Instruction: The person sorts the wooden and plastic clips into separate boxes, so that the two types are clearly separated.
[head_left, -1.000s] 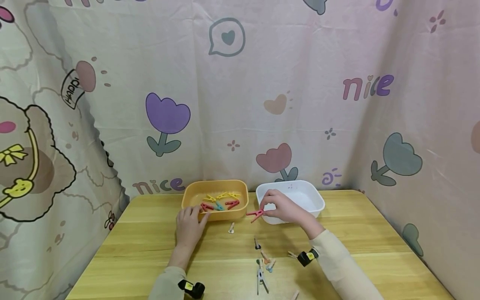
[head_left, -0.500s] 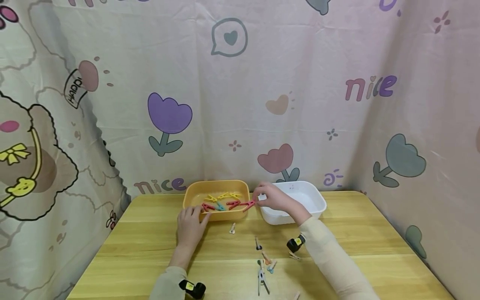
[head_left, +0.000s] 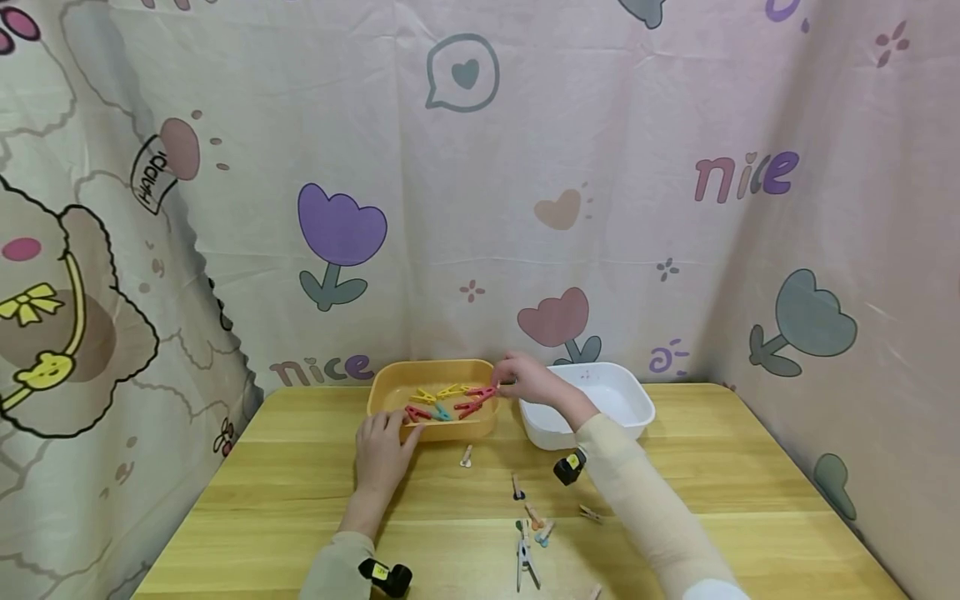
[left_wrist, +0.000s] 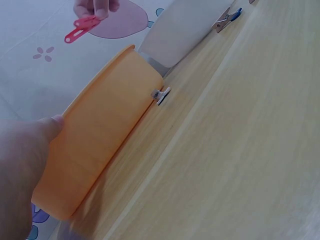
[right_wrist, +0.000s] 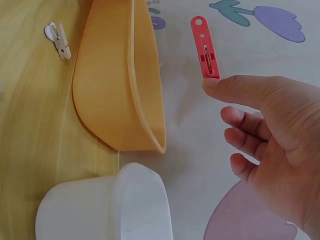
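Observation:
My right hand (head_left: 531, 380) pinches a red plastic clothespin (right_wrist: 205, 50) between thumb and fingers, its free end pointing away from the hand. In the head view it is over the right side of an orange bin (head_left: 442, 431), above the rim in the left wrist view. My left hand (head_left: 381, 454) grips the bin's near left rim, thumb (left_wrist: 56, 122) against the outer wall. Inside the bin lie yellow clothespins (head_left: 423, 397), red clothespins (head_left: 417, 413) and a teal clothespin (head_left: 442, 412).
A white bin (head_left: 551, 431) stands right of the orange one. On the wooden table (head_left: 285, 483) lie a small white clothespin (head_left: 467, 456), several wooden clothespins (head_left: 533, 517) and a larger grey clip (head_left: 526, 562). A printed curtain (head_left: 450, 208) hangs behind.
My right hand has moved left with the red clothespin, from in front of the white bin to over the orange bin's right side. The left hand has stayed on the rim.

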